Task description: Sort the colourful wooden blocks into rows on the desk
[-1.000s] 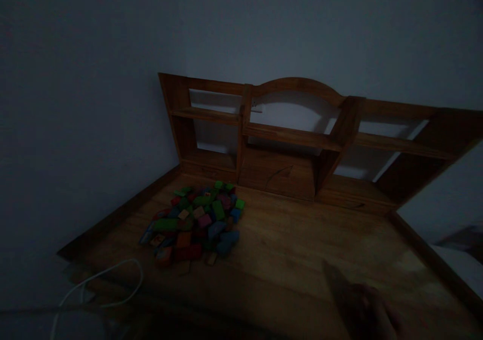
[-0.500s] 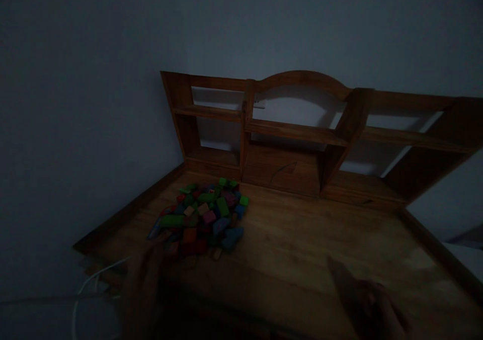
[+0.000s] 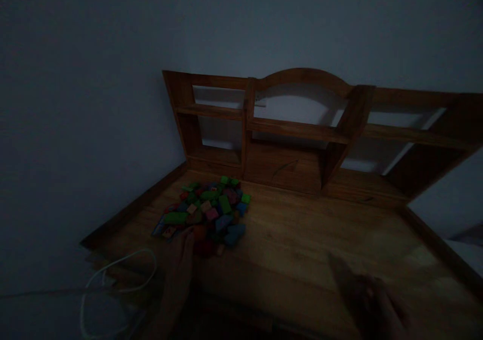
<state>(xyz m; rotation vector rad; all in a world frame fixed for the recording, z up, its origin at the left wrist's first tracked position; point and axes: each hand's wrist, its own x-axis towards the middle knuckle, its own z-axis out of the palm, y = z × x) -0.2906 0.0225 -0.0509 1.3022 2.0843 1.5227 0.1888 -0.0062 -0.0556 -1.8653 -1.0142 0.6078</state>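
Observation:
A heap of coloured toy blocks (image 3: 211, 211), green, blue, red, orange, pink and plain wood, lies on the left of the wooden tabletop (image 3: 294, 249). My left hand (image 3: 179, 254) is at the near edge of the heap, its fingers stretched forward beside an orange block (image 3: 199, 232). Whether they touch it is too dark to tell. At the lower right, my right hand (image 3: 379, 300) is low over the tabletop with curled fingers, well apart from the blocks. What it holds, if anything, is hidden in shadow.
A wooden shelf unit (image 3: 283, 171) with several compartments stands along the back edge. A raised wooden rim (image 3: 136, 204) borders the left side by the wall. A white cable (image 3: 113, 264) loops at the lower left, near my left forearm.
My left hand has moved right and slightly forward, up to the blocks, and now covers part of the near edge. My right hand is almost unmoved. More of the white cable's loop shows.

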